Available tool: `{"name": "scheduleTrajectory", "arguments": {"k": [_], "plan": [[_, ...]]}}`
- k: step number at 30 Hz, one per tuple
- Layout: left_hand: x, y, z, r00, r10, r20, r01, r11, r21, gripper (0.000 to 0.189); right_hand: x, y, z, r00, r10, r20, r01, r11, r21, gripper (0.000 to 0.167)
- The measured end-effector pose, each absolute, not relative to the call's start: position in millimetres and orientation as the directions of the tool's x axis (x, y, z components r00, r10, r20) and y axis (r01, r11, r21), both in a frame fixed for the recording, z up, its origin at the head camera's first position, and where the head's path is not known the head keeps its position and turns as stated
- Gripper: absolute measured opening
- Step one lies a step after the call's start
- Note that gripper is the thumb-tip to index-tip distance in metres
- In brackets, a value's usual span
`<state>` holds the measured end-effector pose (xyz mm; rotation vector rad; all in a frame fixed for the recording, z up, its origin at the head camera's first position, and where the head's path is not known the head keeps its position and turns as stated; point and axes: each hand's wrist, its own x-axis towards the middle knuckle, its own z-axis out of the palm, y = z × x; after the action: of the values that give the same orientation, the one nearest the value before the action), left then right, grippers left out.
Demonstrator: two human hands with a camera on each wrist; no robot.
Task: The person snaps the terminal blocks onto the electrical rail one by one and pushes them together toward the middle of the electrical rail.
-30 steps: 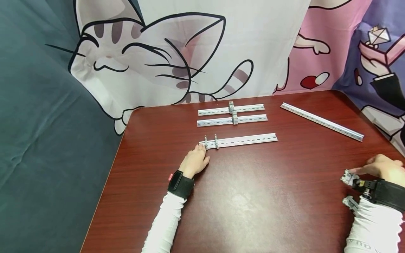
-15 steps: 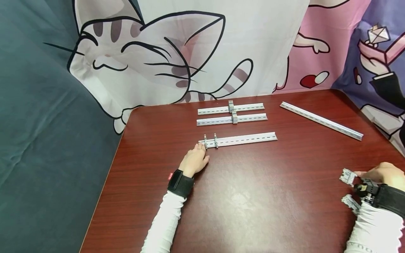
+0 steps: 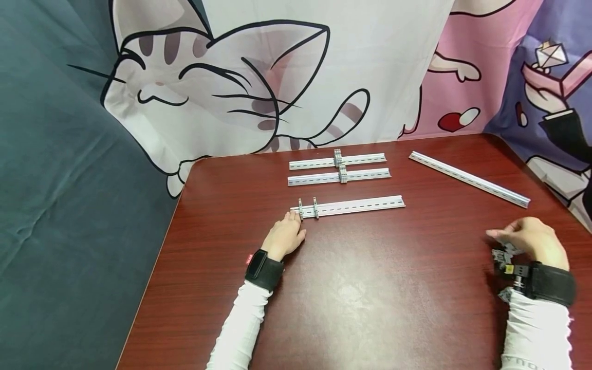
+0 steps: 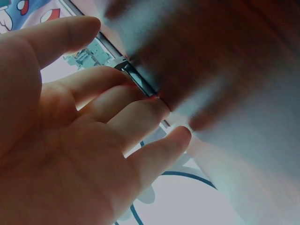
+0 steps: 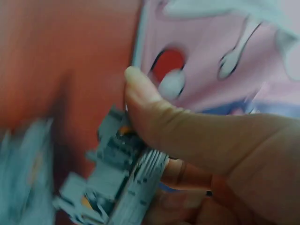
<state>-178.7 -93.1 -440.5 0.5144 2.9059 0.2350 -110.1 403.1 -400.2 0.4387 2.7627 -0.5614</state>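
My left hand [image 3: 283,235] rests at the left end of the nearest slotted metal DIN rail [image 3: 361,205], its fingertips right at the rail. In the left wrist view, the fingers lie extended against the rail's edge. Two thin terminal blocks [image 3: 316,208] stand clipped near that end. At the right, my right hand [image 3: 532,239] pinches a grey terminal block [image 5: 136,187] between thumb and fingers, over the table. Another grey terminal block [image 3: 505,294] lies below the wrist, partly hidden by the wrist camera. A blurred grey block [image 5: 26,173] shows at the left of the right wrist view.
Two shorter-looking rails [image 3: 314,178] lie at the back, each with a cluster of terminal blocks [image 3: 343,173] near its middle. A bare rail [image 3: 469,178] lies slanted at the back right. Printed cloth [image 3: 379,67] hangs behind the brown table [image 3: 370,298].
My right hand has moved left and slightly away from me, bringing a terminal block up off the table's right side. The left hand stays at the rail's end.
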Motion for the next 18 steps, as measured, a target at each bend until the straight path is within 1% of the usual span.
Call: {"name": "scheduleTrajectory", "arguments": {"k": [2, 4, 7, 12, 15, 18], "plan": [[-178.7, -93.2, -440.4, -0.924, 0.350, -0.155, 0.320, 0.929, 0.187, 0.055, -120.9, 388.1, -395.4, -0.941, 0.140, -0.307, 0.257, 0.888, -0.382, 0.060], [-178.8, -93.1, -440.3, -0.924, 0.351, -0.154, 0.321, 0.928, 0.188, 0.054, -132.9, 370.9, -391.5, -0.958, 0.052, -0.281, 0.175, 0.883, -0.435, 0.053], [-178.7, -92.9, -440.2, -0.922, 0.355, -0.154, 0.325, 0.927, 0.188, 0.054, -149.9, 344.3, -389.5, -0.968, -0.059, -0.245, 0.076, 0.859, -0.506, 0.045], [-178.6, -92.7, -439.7, -0.922, 0.353, -0.157, 0.322, 0.927, 0.192, 0.054, -170.9, 307.5, -395.0, -0.967, -0.163, -0.198, -0.021, 0.819, -0.573, 0.038], [-178.6, -92.6, -439.7, -0.924, 0.349, -0.158, 0.317, 0.928, 0.195, 0.054, -180.1, 291.7, -401.4, -0.960, -0.225, -0.168, -0.079, 0.791, -0.607, 0.030], [-178.5, -92.4, -439.9, -0.923, 0.348, -0.162, 0.316, 0.929, 0.194, 0.055, -187.1, 280.2, -408.1, -0.944, -0.285, -0.167, -0.114, 0.756, -0.645, 0.021]]}}
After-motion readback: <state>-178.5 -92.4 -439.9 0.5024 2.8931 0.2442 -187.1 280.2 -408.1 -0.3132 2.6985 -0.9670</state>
